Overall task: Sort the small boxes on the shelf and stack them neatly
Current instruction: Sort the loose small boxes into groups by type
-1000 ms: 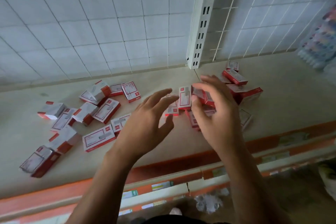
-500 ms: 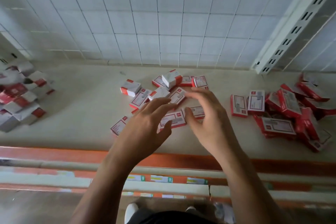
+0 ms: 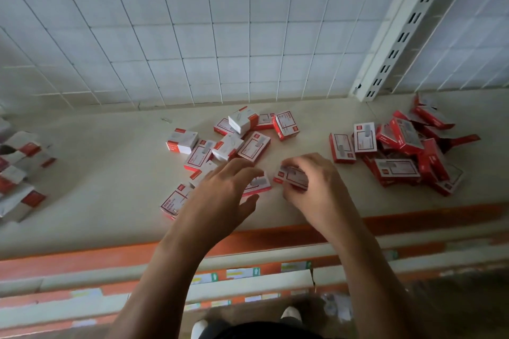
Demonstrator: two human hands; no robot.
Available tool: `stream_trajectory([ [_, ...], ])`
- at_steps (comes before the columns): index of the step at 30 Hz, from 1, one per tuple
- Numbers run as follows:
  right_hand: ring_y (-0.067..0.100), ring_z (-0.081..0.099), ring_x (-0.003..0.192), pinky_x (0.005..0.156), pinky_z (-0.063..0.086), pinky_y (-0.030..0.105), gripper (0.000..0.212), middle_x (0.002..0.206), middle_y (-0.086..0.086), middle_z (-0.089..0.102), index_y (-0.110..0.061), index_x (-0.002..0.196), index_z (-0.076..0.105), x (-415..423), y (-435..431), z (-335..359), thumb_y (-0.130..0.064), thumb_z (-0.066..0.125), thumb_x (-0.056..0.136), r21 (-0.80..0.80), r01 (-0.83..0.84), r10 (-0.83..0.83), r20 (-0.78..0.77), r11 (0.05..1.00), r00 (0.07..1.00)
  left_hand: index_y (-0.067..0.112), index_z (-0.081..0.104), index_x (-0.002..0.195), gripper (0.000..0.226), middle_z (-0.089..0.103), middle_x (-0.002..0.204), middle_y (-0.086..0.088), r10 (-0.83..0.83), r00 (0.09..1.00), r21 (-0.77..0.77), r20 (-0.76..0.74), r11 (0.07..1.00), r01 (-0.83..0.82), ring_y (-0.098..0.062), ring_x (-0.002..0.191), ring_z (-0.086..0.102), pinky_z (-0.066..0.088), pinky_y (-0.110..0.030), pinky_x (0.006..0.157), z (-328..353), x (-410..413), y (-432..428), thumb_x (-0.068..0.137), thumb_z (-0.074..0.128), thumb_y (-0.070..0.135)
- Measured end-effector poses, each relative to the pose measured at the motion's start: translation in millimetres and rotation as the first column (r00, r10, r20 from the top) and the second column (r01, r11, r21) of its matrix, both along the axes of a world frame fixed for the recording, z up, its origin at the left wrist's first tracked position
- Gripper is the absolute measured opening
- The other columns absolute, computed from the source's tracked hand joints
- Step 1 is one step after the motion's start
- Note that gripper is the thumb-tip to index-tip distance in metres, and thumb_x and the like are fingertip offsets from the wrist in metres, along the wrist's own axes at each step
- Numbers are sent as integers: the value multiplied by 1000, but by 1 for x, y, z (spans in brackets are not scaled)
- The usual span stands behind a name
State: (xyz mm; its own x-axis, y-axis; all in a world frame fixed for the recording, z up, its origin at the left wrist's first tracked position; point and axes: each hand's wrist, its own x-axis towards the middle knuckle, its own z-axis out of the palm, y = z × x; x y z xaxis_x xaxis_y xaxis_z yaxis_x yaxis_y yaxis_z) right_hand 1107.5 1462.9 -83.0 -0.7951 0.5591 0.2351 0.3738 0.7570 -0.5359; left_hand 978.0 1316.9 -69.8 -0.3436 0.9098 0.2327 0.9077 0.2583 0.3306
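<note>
Several small red-and-white boxes lie scattered in a middle cluster (image 3: 228, 140) on the beige shelf (image 3: 96, 173). A second heap of the same boxes (image 3: 399, 151) lies to the right, and a third pile (image 3: 19, 168) sits at the left edge. My right hand (image 3: 316, 187) is closed around one small box (image 3: 289, 175) just off the shelf surface, at the near edge of the middle cluster. My left hand (image 3: 223, 192) hovers with spread fingers over another box (image 3: 259, 187) and hides part of it.
A white wire grid (image 3: 192, 36) backs the shelf, with a slotted white upright (image 3: 399, 30) at the right. An orange front rail (image 3: 275, 239) with price tags runs along the near edge. Bare shelf lies between the left pile and the middle cluster.
The view has swung left, from the right heap to the middle cluster. My right hand has closed on a box there, and my left hand has dropped lower over the boxes.
</note>
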Motion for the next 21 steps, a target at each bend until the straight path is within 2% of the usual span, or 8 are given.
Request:
stream_trajectory([
  [3, 17, 58, 98, 80, 53, 24, 34, 108, -1, 62, -16, 115, 66, 6, 2, 3, -21, 70, 81, 5, 27, -27, -74, 1000, 997, 21, 63, 123, 43, 61, 127, -4, -17, 999, -36, -38, 999, 16, -21, 117, 57, 46, -37, 99, -4, -1, 3, 82, 74, 20],
  [5, 17, 58, 97, 80, 54, 28, 35, 106, -1, 62, -16, 114, 66, 12, 4, 7, -25, 65, 81, 3, 56, -55, -99, 998, 994, 20, 65, 120, 39, 62, 123, -4, -29, 999, -30, -17, 999, 29, -21, 113, 58, 50, -38, 95, -5, -2, 6, 82, 73, 18],
  [8, 14, 58, 100, 82, 53, 23, 39, 108, -3, 62, -17, 118, 64, 24, 7, 10, -32, 58, 82, 14, 93, -91, -111, 996, 990, 20, 65, 119, 36, 61, 120, -2, -61, 998, 2, 35, 998, 61, -18, 108, 57, 51, -30, 89, -3, 1, 14, 84, 72, 20],
  [13, 12, 55, 114, 90, 53, 24, 45, 122, -2, 59, -21, 125, 58, 52, 22, 12, -35, 58, 83, -34, 219, -222, -135, 975, 966, 15, 63, 121, 43, 60, 116, -5, -157, 987, 57, 35, 986, 155, -20, 100, 59, 57, -33, 77, 6, 17, 44, 80, 74, 18],
  [17, 5, 47, 117, 84, 43, 10, 45, 128, -4, 54, -22, 128, 56, 80, 41, 15, -30, 63, 85, -53, 343, -347, -151, 938, 926, 14, 63, 121, 48, 60, 115, -6, -235, 972, 120, 19, 965, 231, -22, 100, 57, 55, -33, 78, 14, 41, 76, 76, 77, 15],
  [21, 8, 49, 116, 86, 43, 13, 44, 126, -1, 56, -21, 128, 56, 106, 62, 16, -28, 68, 86, -53, 422, -424, -171, 905, 889, 14, 63, 121, 48, 61, 115, -6, -295, 956, 158, -8, 943, 292, -19, 100, 57, 53, -27, 79, 19, 66, 109, 76, 77, 17],
])
